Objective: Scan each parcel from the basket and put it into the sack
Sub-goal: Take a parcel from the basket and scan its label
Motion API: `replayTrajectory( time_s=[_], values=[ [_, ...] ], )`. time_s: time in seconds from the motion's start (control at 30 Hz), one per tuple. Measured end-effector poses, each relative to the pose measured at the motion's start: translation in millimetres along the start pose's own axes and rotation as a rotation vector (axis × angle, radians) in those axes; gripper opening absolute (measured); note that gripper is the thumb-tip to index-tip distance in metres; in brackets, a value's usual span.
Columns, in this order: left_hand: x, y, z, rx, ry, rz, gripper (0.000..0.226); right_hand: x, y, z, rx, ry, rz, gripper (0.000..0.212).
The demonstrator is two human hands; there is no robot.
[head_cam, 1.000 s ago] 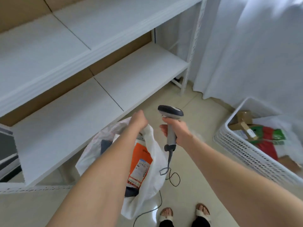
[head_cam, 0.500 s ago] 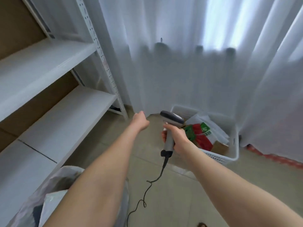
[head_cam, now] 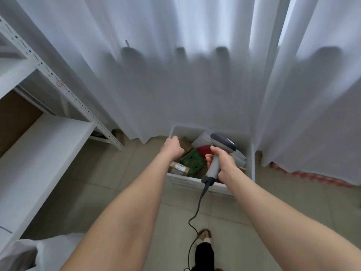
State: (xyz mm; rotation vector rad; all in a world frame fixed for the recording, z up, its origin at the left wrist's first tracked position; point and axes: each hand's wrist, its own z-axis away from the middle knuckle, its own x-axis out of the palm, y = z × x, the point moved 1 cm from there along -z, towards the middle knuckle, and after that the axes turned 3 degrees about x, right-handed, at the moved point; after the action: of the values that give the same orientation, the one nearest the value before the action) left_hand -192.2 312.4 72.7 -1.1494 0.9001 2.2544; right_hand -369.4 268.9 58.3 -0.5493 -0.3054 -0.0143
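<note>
now: right hand [head_cam: 223, 161] grips the barcode scanner [head_cam: 222, 142] by its handle above the white basket [head_cam: 187, 179] at 12 o'clock. left hand [head_cam: 173, 147] is over the basket's 10 o'clock corner, fingers curled under; cannot tell if it holds anything. green parcel [head_cam: 192, 160] and labelled carton [head_cam: 178, 168] lie inside. white sack [head_cam: 19, 255] at 7 o'clock.

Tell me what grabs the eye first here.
The grey barcode scanner at centre right, held by its handle in the right hand, its cable trailing down. Beside it the left hand reaches over the white basket against the curtain, where a green parcel and a labelled cardboard box lie. A corner of the white sack shows at bottom left.
</note>
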Motion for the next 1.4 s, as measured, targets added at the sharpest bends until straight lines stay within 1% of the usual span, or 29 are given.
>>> replayTrajectory(
  time_s=[0.1, 0.3, 0.5, 0.67, 0.73, 0.8, 0.93, 1.0, 1.1, 1.2, 1.27, 1.33, 1.4],
  values=[
    [19, 9, -47, -0.014, -0.047, 0.007, 0.055, -4, -24, -44, 0.01, 0.03, 0.001, 0.02],
    [62, 8, -163, -0.067, -0.126, 0.015, 0.059, 8, -57, -158, 0.057, 0.083, 0.034, 0.018],
    [111, -14, -252, -0.146, -0.195, 0.019, 0.061, 30, -59, -273, 0.174, 0.084, 0.063, 0.021],
    [159, -38, -314, -0.229, -0.187, 0.069, 0.051, 50, -42, -363, 0.208, 0.059, 0.079, 0.021],
    [181, -52, -339, -0.28, -0.158, 0.141, 0.049, 57, -31, -401, 0.216, 0.039, 0.095, 0.024],
    [202, -70, -365, -0.355, -0.108, 0.245, 0.051, 65, -18, -440, 0.236, 0.017, 0.122, 0.027],
    [238, -107, -415, -0.545, -0.002, 0.505, 0.069, 81, 4, -511, 0.263, -0.041, 0.141, 0.026],
    [254, -126, -438, -0.635, 0.049, 0.653, 0.074, 90, 15, -542, 0.262, -0.077, 0.178, 0.027],
    [275, -148, -469, -0.742, 0.119, 0.848, 0.073, 99, 32, -583, 0.25, -0.115, 0.244, 0.039],
    [290, -159, -489, -0.81, 0.197, 0.987, 0.073, 107, 47, -612, 0.256, -0.185, 0.302, 0.055],
    [295, -162, -497, -0.858, 0.243, 1.049, 0.082, 111, 54, -622, 0.279, -0.231, 0.307, 0.064],
    [300, -162, -501, -0.885, 0.261, 1.068, 0.087, 113, 57, -626, 0.278, -0.258, 0.319, 0.056],
    [297, -156, -500, -0.864, 0.232, 1.075, 0.081, 114, 56, -625, 0.274, -0.287, 0.335, 0.051]
  ],
)
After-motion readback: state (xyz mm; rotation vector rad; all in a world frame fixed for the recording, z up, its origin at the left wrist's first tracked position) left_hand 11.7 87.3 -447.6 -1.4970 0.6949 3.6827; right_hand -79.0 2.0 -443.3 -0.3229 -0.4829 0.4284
